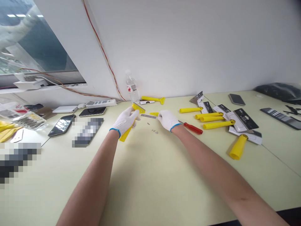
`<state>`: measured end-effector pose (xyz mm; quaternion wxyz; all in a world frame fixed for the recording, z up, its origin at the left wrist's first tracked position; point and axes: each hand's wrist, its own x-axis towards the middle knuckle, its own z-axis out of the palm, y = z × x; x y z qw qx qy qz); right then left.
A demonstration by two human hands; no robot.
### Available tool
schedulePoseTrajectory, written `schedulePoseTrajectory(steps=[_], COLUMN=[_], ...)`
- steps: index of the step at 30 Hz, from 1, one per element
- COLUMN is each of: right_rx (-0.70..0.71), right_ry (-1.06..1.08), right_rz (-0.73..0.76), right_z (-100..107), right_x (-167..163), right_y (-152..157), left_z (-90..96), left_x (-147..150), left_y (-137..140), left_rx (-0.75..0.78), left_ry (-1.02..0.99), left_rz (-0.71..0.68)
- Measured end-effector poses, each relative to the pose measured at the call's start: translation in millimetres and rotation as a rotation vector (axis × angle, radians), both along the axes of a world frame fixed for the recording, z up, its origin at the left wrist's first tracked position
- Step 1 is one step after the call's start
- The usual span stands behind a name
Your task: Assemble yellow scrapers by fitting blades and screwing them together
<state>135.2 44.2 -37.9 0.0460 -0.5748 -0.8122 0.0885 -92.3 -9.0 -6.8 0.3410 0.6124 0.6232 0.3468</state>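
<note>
My left hand point(125, 121), in a white knit glove with a blue cuff, is closed around a yellow scraper handle point(125, 135). The wide yellow head point(138, 108) of this scraper sticks out past the fingers. Pinched in my gloved right hand point(167, 120) is a thin metal blade point(148, 116) with small holes, pointing left toward the scraper. A small yellow piece point(154, 114) lies just behind the blade. Several tiny screws point(154, 131) and a small pointed metal bit point(148, 123) rest on the table below. The red-handled screwdriver point(192, 128) lies right of my right hand, its shaft partly hidden.
Several yellow scraper handles point(218, 125) and black-and-white cards point(243, 119) lie at right. Against the wall stand a water bottle point(132, 88) and a power strip point(101, 103), near another yellow scraper point(153, 99). Phones point(62, 125) and a plastic container point(30, 121) occupy the left.
</note>
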Motion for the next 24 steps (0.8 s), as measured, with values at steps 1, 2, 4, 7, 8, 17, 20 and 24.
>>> schedulePoseTrajectory(steps=[1, 2, 4, 7, 8, 17, 20, 24], right_rx=[0.003, 0.003, -0.007, -0.029, -0.028, 0.089, 0.018, -0.082], right_ry=[0.002, 0.004, 0.004, -0.004, -0.006, 0.066, 0.082, 0.156], right_rz=[-0.007, -0.008, 0.004, 0.029, 0.032, 0.222, 0.278, 0.250], right_z=[1.2, 2.0, 2.6, 4.2, 5.7, 24.4, 22.8, 14.9], right_x=[2.6, 5.3, 10.3, 14.8, 14.1, -85.9, -125.2, -151.0], right_y=[-2.0, -3.9, -7.0, -7.4, -5.9, 43.7, 65.0, 83.6], left_z=[1.1, 1.7, 0.8, -5.3, -7.7, -21.5, -22.5, -17.8], left_x=[-7.8, -16.2, -33.6, -55.4, -60.6, -74.1, -74.5, -74.6], left_y=[1.8, 3.6, 7.3, 11.0, 11.5, 19.1, 23.0, 24.2], left_rx=[0.025, 0.049, 0.127, 0.259, 0.288, 0.256, 0.258, 0.232], left_ry=[0.041, 0.106, 0.255, 0.384, 0.407, 0.437, 0.403, 0.391], left_rz=[0.044, 0.079, 0.171, 0.350, 0.376, 0.446, 0.417, 0.392])
